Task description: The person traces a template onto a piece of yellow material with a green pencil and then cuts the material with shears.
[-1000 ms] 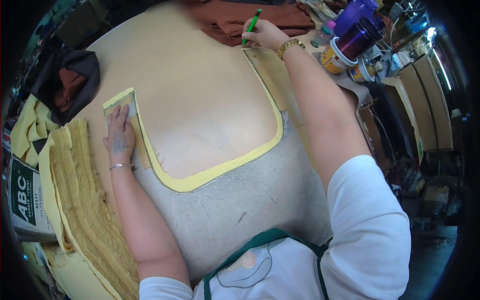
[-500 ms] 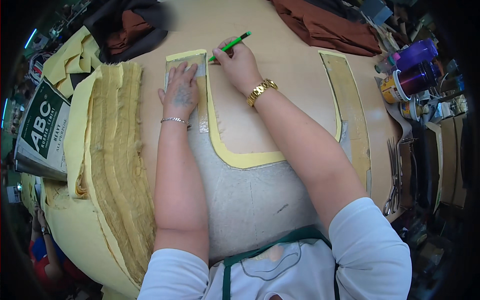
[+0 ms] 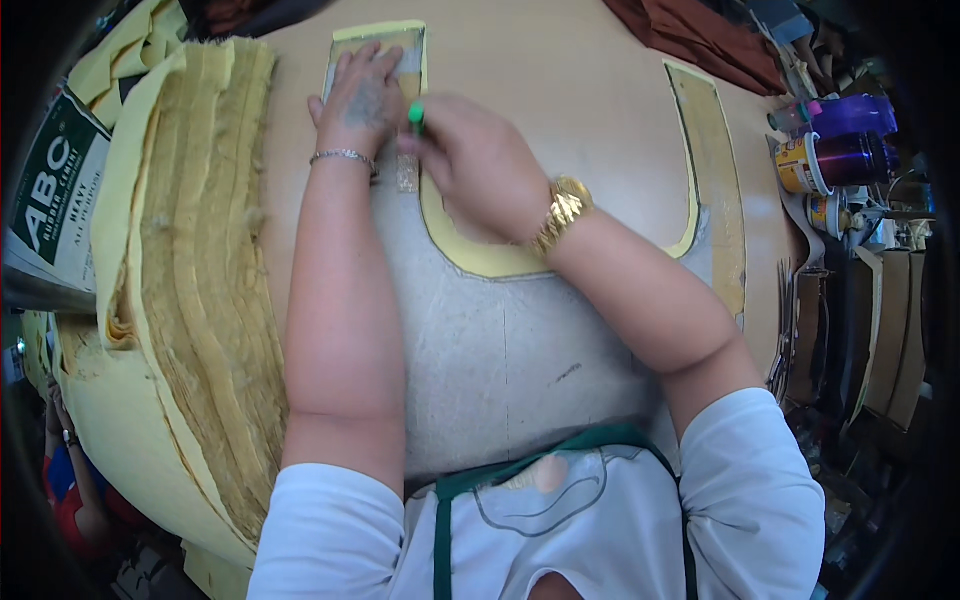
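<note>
A grey, U-shaped flat pattern point(image 3: 500, 350) lies on the table, with two long arms pointing away from me. Along its inner curve shows a strip of the yellow sheet point(image 3: 485, 264) beneath. My left hand point(image 3: 366, 95) rests flat, fingers stretched, on the pattern's left arm. My right hand point(image 3: 485, 165), somewhat smeared by motion, grips a green pencil point(image 3: 416, 116) seen nearly end-on beside the inner edge of that arm. The pencil's tip is hidden below the hand.
On the left stand a thick stack of yellow layered material point(image 3: 205, 250) and a large green-and-white can point(image 3: 60, 180). Brown cloth point(image 3: 700, 45) lies at the far right. Scissors point(image 3: 783, 320), a purple bottle point(image 3: 850, 117) and small tubs point(image 3: 800, 165) line the right edge. Another person's arm point(image 3: 85, 490) shows lower left.
My right hand has come nearer to me with the pencil, down along the left arm's inner edge, and the pencil now stands more upright. My left hand stays on the pattern. The view has shifted.
</note>
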### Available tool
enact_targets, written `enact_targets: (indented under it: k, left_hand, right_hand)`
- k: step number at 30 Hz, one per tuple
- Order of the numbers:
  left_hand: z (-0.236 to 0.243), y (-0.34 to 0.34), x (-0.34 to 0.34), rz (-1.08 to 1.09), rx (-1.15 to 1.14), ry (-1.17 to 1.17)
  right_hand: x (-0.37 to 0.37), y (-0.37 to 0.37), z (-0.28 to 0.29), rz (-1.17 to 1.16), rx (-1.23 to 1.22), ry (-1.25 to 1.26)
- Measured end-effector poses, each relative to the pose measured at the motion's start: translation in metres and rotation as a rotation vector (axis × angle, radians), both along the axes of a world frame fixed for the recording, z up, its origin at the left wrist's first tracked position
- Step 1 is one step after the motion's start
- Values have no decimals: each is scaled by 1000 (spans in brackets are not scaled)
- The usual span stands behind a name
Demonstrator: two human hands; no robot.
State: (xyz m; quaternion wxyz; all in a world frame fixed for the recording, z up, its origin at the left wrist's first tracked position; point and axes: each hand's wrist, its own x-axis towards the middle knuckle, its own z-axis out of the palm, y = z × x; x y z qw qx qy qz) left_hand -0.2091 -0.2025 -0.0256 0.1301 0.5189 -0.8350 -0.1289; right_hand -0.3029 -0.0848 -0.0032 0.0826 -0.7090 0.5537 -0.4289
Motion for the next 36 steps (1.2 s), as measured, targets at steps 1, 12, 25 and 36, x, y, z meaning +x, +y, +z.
enact_targets:
  k: [1,12,25,36]
  left_hand:
    - [-1,-2,0,4,-26,27]
    - [-16,-17,4,-25,-51,18]
    - [-12,-15,3,-14,-12,-2]
    - [-10,-11,2,-11,-25,4]
  right_hand:
    - [6,18,3,63,28,8]
    - [-111,139,36,91,494,23]
    - [-249,98,51,-82,828,-71]
    - [-303,14,-19,-325,159,-744]
